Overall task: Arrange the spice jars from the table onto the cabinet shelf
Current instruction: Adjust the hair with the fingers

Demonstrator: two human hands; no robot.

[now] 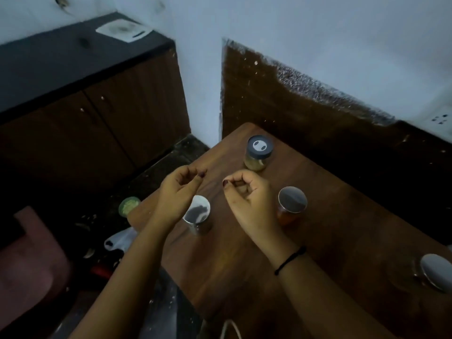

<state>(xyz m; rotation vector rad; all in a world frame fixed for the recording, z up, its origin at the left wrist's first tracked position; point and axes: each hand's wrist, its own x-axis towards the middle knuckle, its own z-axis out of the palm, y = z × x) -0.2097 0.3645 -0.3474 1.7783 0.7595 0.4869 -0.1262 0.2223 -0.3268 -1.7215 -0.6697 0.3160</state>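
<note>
Several spice jars stand on a small wooden table (pixel 330 228). A jar with a dark plastic lid (pixel 258 152) and pale powder is at the far end. A steel-lidded jar of red spice (pixel 291 204) sits right of my right hand (pixel 252 201). Another steel-lidded jar (pixel 199 214) stands just right of my left hand (pixel 178 194), partly behind it. A further steel-lidded jar (pixel 430 272) is at the right edge. A green-topped jar (pixel 128 206) shows at the table's left corner. Both hands hover above the table with fingers loosely curled, holding nothing.
A dark-topped counter (pixel 61 69) with brown cabinet doors (pixel 117 123) stands at the left, a white plate (pixel 123 30) on it. A white wall column (pixel 203 94) separates it from the table. A reddish chair (pixel 31 253) and floor clutter lie at lower left.
</note>
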